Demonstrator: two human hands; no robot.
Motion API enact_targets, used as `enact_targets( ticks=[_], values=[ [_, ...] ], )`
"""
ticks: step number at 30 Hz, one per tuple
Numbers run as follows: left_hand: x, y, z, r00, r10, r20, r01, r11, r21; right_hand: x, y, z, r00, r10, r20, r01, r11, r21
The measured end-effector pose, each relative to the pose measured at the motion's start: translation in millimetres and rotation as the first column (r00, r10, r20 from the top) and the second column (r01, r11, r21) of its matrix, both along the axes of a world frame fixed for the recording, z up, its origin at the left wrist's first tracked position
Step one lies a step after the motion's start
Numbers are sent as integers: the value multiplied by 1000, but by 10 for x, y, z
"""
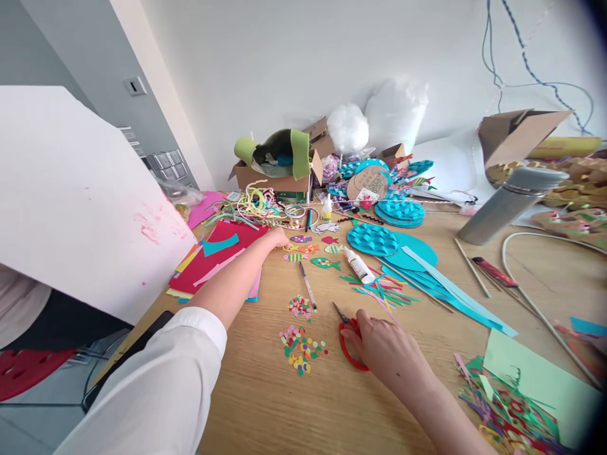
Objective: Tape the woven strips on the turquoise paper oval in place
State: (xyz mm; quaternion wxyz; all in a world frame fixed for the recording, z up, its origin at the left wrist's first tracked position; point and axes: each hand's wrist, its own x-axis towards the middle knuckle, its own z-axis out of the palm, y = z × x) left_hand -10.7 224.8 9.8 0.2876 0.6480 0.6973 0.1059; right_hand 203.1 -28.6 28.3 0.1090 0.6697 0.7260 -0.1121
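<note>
My left hand (277, 239) reaches far forward, its fingertips down at a small orange and yellow paper fish (290, 248); whether it pinches the fish is hidden. Near the front, my right hand (379, 338) rests over the handles of red scissors (349, 346), whose blades point away to the left. Other paper fish lie around my left hand, among them a green one (325, 263) and a striped one (294, 258). A pen (307, 285) lies between my hands. Small paper dots (301, 347) form piles left of the scissors. A white glue bottle (360, 266) lies behind my right hand.
Red paper sheets (227, 243) lie under my left forearm. Blue discs (372, 240) and strips sit right of the fish. A grey flask (509, 205) stands at right, near paper scraps (507, 404). A white board (85, 202) rises at left; boxes (272, 180) line the back.
</note>
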Motion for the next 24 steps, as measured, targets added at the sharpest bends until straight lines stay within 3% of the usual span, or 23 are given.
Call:
enact_targets(
  ticks=[5, 9, 14, 18, 21, 24],
  values=[
    [31, 64, -34, 992, 45, -119, -53, 996, -68, -2, 20, -6, 1000, -6, -10, 6, 1000, -6],
    [42, 51, -45, 993, 59, -104, -67, 995, -76, 6, 22, -32, 1000, -12, 2, 12, 1000, 11],
    [13, -12, 6, 998, 64, 10, -62, 991, -116, 14, 20, -33, 1000, -9, -5, 9, 1000, 14],
    [-23, -99, 136, 989, 66, 135, -50, 992, -119, 41, 35, -15, 999, -18, -35, 18, 1000, -4],
    [-16, -277, 272, 961, 65, 268, -50, 997, -60, 93, 57, -26, 995, -33, -99, 36, 999, 31],
    [41, -579, 403, 914, 33, 404, -39, 999, 9, 140, 84, -70, 953, -70, -295, 120, 981, 154]
  ],
)
